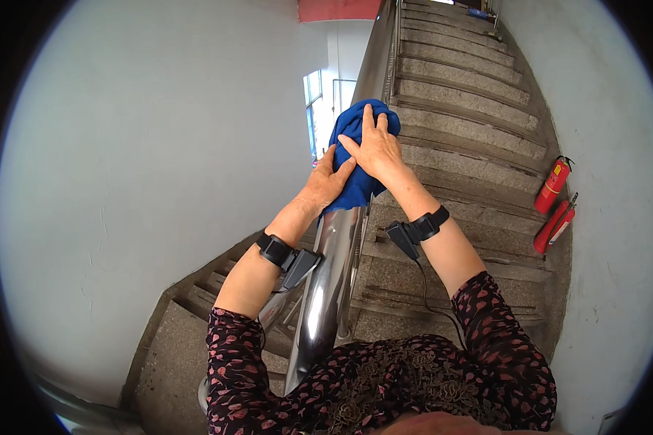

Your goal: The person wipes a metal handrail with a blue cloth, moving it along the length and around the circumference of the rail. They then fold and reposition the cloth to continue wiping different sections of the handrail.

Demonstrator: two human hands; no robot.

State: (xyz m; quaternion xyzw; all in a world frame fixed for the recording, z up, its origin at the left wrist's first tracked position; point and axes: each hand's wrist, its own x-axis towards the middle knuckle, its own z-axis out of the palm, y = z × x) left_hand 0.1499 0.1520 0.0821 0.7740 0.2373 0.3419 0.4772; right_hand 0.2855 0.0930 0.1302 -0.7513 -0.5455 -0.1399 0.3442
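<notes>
our right hand [379,154] spread over blue cloth [355,191], our left hand [325,187] just nearer, its closure we cannot tell, shiny handrail [329,262] under both, stairs [460,148] right of them

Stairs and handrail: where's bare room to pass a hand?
Free: steps between the blue cloth and the two fire extinguishers; handrail below the cloth, toward the floral top, the left wrist's black device close by. Crowded: handrail at the cloth, left hand and right hand both on it.
</notes>
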